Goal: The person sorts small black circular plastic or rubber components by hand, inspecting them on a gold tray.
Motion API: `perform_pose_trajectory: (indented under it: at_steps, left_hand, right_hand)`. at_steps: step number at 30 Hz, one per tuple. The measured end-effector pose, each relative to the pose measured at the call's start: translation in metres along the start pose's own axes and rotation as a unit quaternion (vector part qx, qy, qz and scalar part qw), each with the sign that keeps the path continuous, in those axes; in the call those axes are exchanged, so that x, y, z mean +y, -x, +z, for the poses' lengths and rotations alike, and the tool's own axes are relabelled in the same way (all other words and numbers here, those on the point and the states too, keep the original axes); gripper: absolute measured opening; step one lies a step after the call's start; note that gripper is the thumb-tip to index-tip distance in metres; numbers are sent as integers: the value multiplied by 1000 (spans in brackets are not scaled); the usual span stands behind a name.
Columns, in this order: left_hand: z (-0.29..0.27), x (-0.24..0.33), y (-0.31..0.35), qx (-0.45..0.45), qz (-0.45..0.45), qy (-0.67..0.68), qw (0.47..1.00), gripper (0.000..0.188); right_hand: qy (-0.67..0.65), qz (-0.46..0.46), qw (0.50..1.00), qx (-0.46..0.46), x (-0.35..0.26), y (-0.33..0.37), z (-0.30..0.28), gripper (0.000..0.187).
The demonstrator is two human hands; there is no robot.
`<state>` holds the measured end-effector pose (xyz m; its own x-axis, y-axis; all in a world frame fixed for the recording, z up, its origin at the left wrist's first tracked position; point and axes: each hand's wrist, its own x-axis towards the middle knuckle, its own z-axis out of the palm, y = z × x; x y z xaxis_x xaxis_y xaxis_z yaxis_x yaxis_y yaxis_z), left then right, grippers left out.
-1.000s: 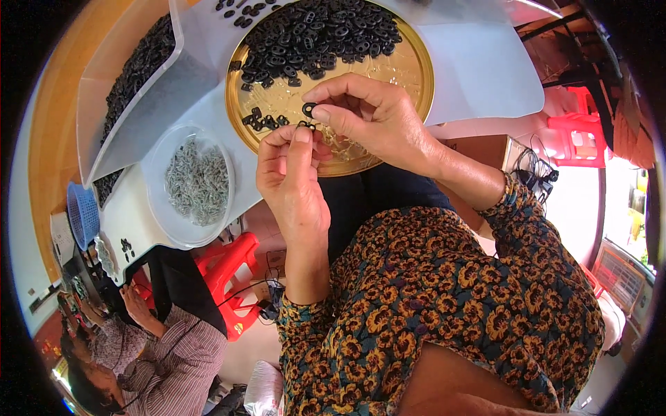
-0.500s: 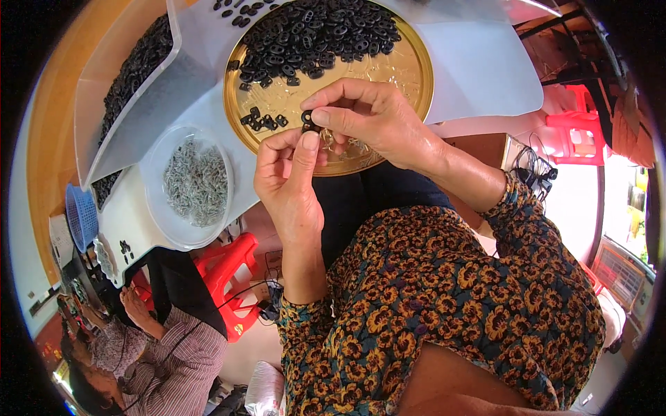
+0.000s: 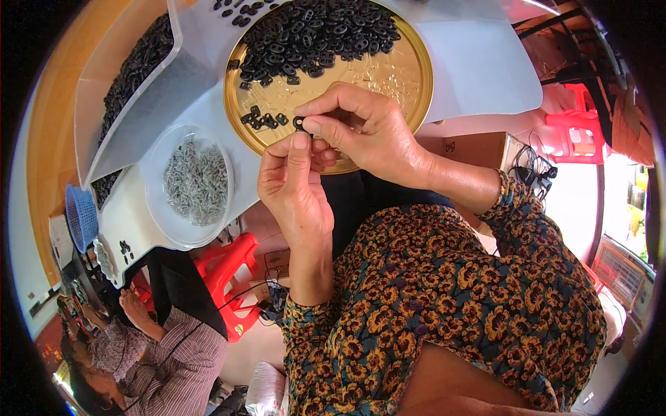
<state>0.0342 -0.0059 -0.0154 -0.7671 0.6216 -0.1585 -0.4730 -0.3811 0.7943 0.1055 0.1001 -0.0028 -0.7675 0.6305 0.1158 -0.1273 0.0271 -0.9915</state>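
Note:
Between my two hands, above the near part of a round gold tray (image 3: pixel 426 104), is a small black piece with a round hole (image 3: pixel 299 123). My left hand (image 3: pixel 297 191) is closed, thumb and fingers pinching the piece from below. From the right my right hand (image 3: pixel 378 132) grips its upper part between thumb and forefinger; the other fingers curl and partly hide the contact. A heap of black oval pieces with holes (image 3: pixel 319 38) covers the tray's far side. A smaller cluster of black pieces (image 3: pixel 262 120) lies left of my hands. Small clear parts (image 3: pixel 388 82) are scattered across the tray's right side.
Left of the tray stands a clear round tub (image 3: pixel 154 191) of small silvery-grey parts (image 3: pixel 198 184). Behind it, a translucent bin (image 3: pixel 156 111) holds many black pieces. A blue basket (image 3: pixel 82 216) sits at far left. Another person's hand (image 3: pixel 137 312) rests near a red stool (image 3: pixel 232 284).
Both hands have shifted slightly; my right hand has moved a little left and down, with the black piece still between them. The other things have stayed put.

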Motion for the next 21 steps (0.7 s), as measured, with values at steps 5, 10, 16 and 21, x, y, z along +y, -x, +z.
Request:
perform_pose_trajectory:
  at_steps: [5,10,16,21]
  left_hand:
    - [-4,-1,-1,2,-7,-7,1000,12]
    - [-16,-3,-1,-12,43,-68,997,15]
    - [-16,1,-2,-72,93,-104,988,41]
    - [-25,-3,-8,-144,72,-113,980,45]
  right_hand:
    - [-31,66,997,-15,-6,-2,-4,17]
    - [-88,121,988,-43,-8,-4,-10,18]
    - [-189,144,968,-77,-10,-3,-8,23]
    - [-179,128,971,-98,-15,1,-7,39]
